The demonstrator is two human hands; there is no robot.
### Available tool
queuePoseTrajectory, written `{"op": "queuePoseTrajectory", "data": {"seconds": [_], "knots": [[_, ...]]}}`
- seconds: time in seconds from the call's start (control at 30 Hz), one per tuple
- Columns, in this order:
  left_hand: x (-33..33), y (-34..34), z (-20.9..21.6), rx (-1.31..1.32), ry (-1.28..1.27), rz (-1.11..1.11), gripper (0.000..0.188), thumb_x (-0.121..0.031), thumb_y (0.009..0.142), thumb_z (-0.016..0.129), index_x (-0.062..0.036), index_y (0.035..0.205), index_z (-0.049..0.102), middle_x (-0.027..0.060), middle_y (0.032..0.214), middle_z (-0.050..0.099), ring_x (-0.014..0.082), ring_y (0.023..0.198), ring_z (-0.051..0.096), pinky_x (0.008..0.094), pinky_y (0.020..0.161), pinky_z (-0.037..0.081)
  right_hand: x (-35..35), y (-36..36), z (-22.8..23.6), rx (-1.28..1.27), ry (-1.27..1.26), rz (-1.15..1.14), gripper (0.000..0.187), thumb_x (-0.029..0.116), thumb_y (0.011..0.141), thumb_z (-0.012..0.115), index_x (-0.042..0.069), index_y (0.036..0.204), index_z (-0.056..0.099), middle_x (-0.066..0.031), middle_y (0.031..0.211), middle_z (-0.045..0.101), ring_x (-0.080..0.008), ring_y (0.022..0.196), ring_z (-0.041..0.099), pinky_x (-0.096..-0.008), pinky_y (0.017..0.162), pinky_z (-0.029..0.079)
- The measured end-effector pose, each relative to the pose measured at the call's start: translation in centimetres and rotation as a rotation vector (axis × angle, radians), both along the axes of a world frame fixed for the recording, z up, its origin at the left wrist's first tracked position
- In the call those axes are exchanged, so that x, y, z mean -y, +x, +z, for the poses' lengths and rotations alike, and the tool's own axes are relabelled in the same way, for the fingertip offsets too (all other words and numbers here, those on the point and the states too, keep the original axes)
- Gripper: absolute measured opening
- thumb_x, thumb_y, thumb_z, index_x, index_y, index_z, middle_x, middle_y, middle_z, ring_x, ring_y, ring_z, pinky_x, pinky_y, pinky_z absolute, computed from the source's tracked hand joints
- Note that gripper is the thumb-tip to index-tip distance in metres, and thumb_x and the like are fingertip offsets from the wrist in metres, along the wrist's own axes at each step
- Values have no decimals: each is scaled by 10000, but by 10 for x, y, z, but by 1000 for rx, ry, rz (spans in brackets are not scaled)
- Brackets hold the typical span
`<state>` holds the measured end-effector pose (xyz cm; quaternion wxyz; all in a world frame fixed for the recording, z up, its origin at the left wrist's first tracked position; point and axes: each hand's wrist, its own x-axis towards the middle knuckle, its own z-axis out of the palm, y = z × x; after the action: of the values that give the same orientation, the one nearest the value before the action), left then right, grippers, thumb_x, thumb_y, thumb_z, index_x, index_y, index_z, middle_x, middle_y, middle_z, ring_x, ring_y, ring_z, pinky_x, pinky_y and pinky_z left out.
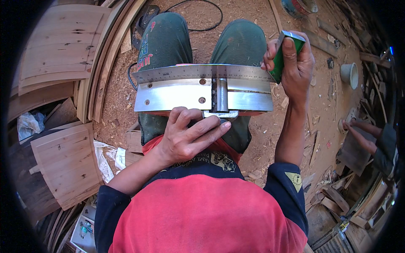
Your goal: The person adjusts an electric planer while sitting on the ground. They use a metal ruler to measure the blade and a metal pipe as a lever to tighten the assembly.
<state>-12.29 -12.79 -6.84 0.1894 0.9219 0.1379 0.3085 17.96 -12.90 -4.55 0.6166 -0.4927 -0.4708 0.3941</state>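
Across my lap lies an electric planer (173, 100), its shiny metal sole facing up and its cutter drum (221, 96) showing in the slot. Over the far edge of the sole lies the steel blade of a try square (185, 74). My right hand (295, 63) grips the square's green handle at the right end, thumb on top. At the planer's near side, my left hand (187, 133) has its fingers bent against the edge, close to the end of the drum. Part of those fingers' contact is hidden, and the planer's body is mostly out of sight below the sole.
Wooden panels (63, 164) and long curved-looking boards (103, 63) stand at left. A black cable (221, 17) lies on the shaving-covered floor (257, 164). Buckets (349, 76) and scrap wood are at right, where another person's hands (358, 135) show.
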Motion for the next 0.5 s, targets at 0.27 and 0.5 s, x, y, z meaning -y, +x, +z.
{"op": "queuePoseTrajectory", "data": {"seconds": [0.27,0.5], "knots": [[1,0,-2,-3,17,10,500,-227,757,690,-201,1245,800,-71,1161,663,153,940,567,363,835,417,0,1,-1,-29,7,-8,296,305,1111,580,49,1235,500,-102,841,639,-131,659,620,-320,631,586],[1,0,2,-10,24,15,470,-215,730,750,-199,1196,813,-74,1124,680,169,924,550,365,825,409,2,0,2,3,-24,3,257,297,1135,517,77,1267,505,-109,876,603,-164,673,597,-347,651,553]]}}
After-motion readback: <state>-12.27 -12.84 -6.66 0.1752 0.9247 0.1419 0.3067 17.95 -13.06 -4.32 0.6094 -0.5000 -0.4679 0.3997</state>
